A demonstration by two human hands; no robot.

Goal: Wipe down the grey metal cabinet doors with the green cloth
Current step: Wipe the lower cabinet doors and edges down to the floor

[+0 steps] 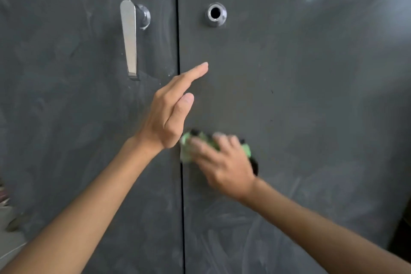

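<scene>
Ideally we needed overlapping strokes: our right hand gripped the green cloth on the grey metal cabinet door, left hand flat, empty.

cabinet doors: grey metal, streaked, shut, meeting at the door seam
green cloth: bunched, blurred, just right of the seam

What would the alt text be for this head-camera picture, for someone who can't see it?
A person's right hand holds a green cloth against the right door of a grey cabinet, blurred by motion. The left hand is open, fingers straight, just above it at the seam. The left door has a silver lever handle; the right, a metal-ringed hole.
</scene>
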